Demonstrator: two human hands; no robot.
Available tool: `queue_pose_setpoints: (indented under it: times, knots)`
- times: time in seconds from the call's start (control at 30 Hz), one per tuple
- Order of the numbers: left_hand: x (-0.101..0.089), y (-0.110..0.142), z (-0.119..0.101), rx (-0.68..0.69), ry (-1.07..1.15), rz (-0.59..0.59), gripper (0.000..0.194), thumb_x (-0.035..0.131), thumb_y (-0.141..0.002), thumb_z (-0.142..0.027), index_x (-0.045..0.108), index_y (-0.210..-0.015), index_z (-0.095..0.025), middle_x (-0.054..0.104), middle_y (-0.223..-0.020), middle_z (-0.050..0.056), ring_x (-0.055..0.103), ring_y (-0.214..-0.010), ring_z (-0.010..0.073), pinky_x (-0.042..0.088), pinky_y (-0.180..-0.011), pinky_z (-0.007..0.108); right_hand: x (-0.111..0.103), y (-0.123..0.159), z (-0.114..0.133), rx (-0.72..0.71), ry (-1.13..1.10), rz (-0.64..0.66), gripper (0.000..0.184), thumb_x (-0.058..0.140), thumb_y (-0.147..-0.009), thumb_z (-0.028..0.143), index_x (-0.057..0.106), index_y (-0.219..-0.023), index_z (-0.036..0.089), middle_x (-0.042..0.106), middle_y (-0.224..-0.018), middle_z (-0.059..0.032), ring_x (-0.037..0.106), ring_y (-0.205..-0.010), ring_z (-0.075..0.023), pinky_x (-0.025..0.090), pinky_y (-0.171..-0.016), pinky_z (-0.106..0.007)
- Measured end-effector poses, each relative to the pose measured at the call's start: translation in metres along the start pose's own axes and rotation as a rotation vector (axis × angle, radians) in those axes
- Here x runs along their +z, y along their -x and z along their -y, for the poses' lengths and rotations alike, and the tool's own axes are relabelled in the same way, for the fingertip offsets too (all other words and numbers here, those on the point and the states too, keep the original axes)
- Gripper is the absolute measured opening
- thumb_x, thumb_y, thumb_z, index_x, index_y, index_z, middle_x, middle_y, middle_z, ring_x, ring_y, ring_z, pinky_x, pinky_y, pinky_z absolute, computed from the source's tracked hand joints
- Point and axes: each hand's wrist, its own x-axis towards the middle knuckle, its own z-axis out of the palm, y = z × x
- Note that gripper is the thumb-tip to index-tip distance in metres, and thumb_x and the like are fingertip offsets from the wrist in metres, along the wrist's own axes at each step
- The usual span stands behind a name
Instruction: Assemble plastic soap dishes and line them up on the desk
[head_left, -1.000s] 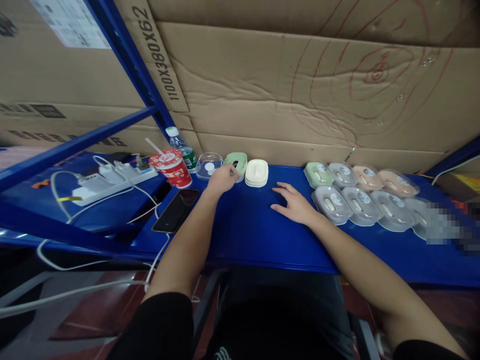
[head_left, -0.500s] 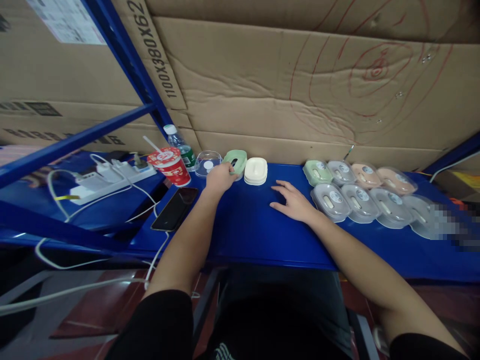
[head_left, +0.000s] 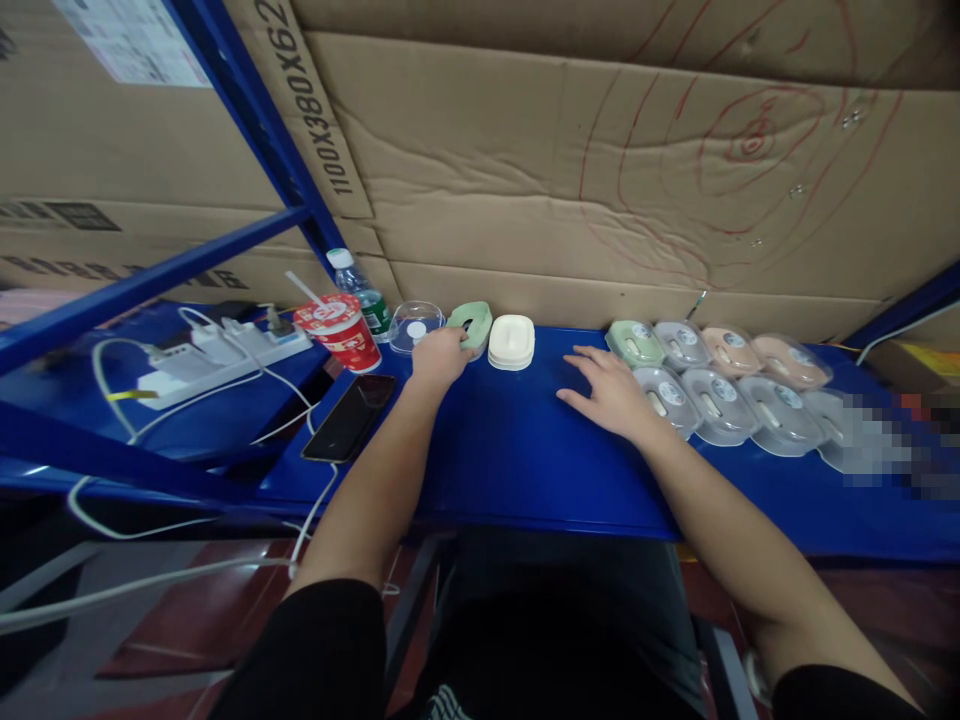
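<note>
My left hand (head_left: 442, 355) has its fingers closed on the near edge of a light green plastic container part (head_left: 472, 320) with a dark opening in it. To its left lies a clear lid (head_left: 417, 326) with a white round label. A stack of cream-coloured pieces (head_left: 511, 342) sits just right of the green part, untouched. My right hand (head_left: 604, 390) is open over the blue table, fingers spread and holding nothing. It is nearest the rows of lidded containers, among them a green one (head_left: 636, 343) and a grey one (head_left: 666, 400).
A red paper cup with a straw (head_left: 345, 335), a water bottle (head_left: 367, 300) and a phone (head_left: 349, 418) stand or lie on the left. Farther left is a power strip (head_left: 225, 365) with white cables. A cardboard wall (head_left: 480, 180) closes off the back.
My right hand has moved right, closer to the lidded containers. My left hand stays at the green part, which has tilted and shifted slightly left.
</note>
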Motion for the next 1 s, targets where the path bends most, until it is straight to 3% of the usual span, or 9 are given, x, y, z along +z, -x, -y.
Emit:
queue_pose_setpoints:
  times: [0.23, 0.37, 0.53, 0.63, 0.77, 0.87, 1.0]
  knots:
    - [-0.004, 0.002, -0.001, 0.030, -0.071, 0.010, 0.028, 0.071, -0.096, -0.039, 0.081, -0.115, -0.022, 0.076, -0.124, 0.014, 0.071, -0.117, 0.0326, 0.057, -0.095, 0.039, -0.034, 0.004, -0.016, 0.161, 0.202, -0.009, 0.065, 0.056, -0.102, 0.058, 0.059, -0.150, 0.014, 0.062, -0.153, -0.0192, 0.057, -0.140, -0.0412, 0.042, -0.119, -0.059]
    - [-0.007, 0.004, -0.003, 0.026, -0.112, 0.020, 0.026, 0.069, -0.097, -0.039, 0.081, -0.112, -0.021, 0.076, -0.122, 0.014, 0.071, -0.117, 0.0328, 0.057, -0.093, 0.038, -0.049, 0.008, -0.019, 0.290, 0.353, 0.138, 0.062, 0.054, -0.103, 0.059, 0.064, -0.140, 0.011, 0.070, -0.139, -0.0243, 0.065, -0.130, -0.0434, 0.046, -0.110, -0.059]
    - [-0.006, 0.004, -0.004, 0.015, -0.109, 0.020, 0.027, 0.068, -0.097, -0.039, 0.081, -0.114, -0.023, 0.075, -0.126, 0.013, 0.071, -0.118, 0.0325, 0.057, -0.094, 0.038, -0.059, 0.007, -0.015, 0.464, 0.343, 0.354, 0.064, 0.048, -0.103, 0.068, 0.071, -0.121, 0.011, 0.078, -0.117, -0.0251, 0.074, -0.111, -0.0442, 0.056, -0.086, -0.051]
    - [-0.005, 0.003, -0.004, 0.014, -0.112, 0.015, 0.028, 0.068, -0.097, -0.039, 0.081, -0.116, -0.023, 0.075, -0.126, 0.013, 0.071, -0.118, 0.0328, 0.057, -0.095, 0.039, -0.058, 0.006, -0.009, 0.430, 0.345, 0.345, 0.062, 0.051, -0.102, 0.067, 0.071, -0.124, 0.012, 0.078, -0.115, -0.0243, 0.075, -0.109, -0.0438, 0.057, -0.083, -0.050]
    - [-0.005, 0.004, -0.004, 0.010, -0.114, 0.004, 0.027, 0.068, -0.097, -0.038, 0.081, -0.115, -0.023, 0.075, -0.126, 0.013, 0.071, -0.119, 0.0320, 0.057, -0.096, 0.038, -0.052, 0.008, -0.003, 0.338, 0.299, 0.278, 0.066, 0.055, -0.102, 0.064, 0.064, -0.143, 0.014, 0.079, -0.118, -0.0217, 0.075, -0.111, -0.0433, 0.059, -0.085, -0.051]
    - [-0.004, 0.004, -0.004, 0.011, -0.095, -0.003, 0.027, 0.068, -0.096, -0.038, 0.080, -0.116, -0.023, 0.074, -0.127, 0.013, 0.071, -0.118, 0.0318, 0.057, -0.095, 0.039, -0.046, 0.008, -0.005, 0.214, 0.171, 0.222, 0.069, 0.059, -0.100, 0.061, 0.056, -0.154, 0.018, 0.072, -0.140, -0.0182, 0.070, -0.126, -0.0415, 0.058, -0.099, -0.054]
    - [-0.003, 0.004, -0.003, 0.008, -0.068, -0.017, 0.031, 0.070, -0.095, -0.039, 0.078, -0.121, -0.024, 0.074, -0.128, 0.012, 0.070, -0.118, 0.0313, 0.057, -0.096, 0.039, -0.036, 0.009, -0.014, 0.056, 0.057, 0.148, 0.071, 0.063, -0.097, 0.059, 0.054, -0.157, 0.020, 0.056, -0.162, -0.0158, 0.056, -0.146, -0.0380, 0.048, -0.118, -0.057]
